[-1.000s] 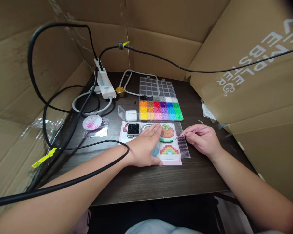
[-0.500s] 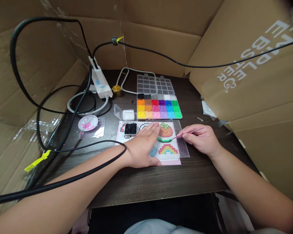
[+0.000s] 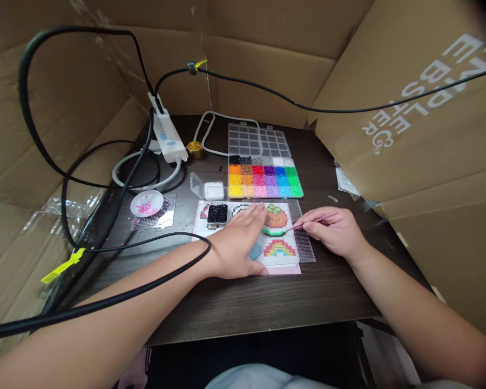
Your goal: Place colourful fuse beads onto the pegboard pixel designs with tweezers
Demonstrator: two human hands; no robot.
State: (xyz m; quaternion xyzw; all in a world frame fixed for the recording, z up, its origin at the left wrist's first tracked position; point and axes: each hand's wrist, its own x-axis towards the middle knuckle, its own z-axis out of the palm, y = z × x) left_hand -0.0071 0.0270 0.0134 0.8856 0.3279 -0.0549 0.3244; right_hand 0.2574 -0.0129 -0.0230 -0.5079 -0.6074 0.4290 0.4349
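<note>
Flat on the printed pattern sheet (image 3: 281,260) rests my left hand (image 3: 238,240), its fingers stretched out. My right hand (image 3: 332,229) pinches a pair of thin pink tweezers (image 3: 314,220). Their tip reaches the right end of a curved row of green and black beads (image 3: 274,233) beneath the orange fruit picture (image 3: 276,218). A clear pegboard (image 3: 305,246) shows along the sheet's right side. Close beyond my left hand, a small box of black beads (image 3: 217,214) stands on the sheet. Whether the tweezers' tip grips a bead is too small to tell.
A sorted bead case (image 3: 263,181) lies open at the back, beside a small box of white beads (image 3: 214,190). To the left, a dish of pink beads (image 3: 146,204) sits on another pegboard (image 3: 164,213). A black cable (image 3: 146,286) passes over my left forearm; a power strip (image 3: 168,135) stands behind.
Both hands and the tweezers keep practically the same place. The whole view has shifted very slightly.
</note>
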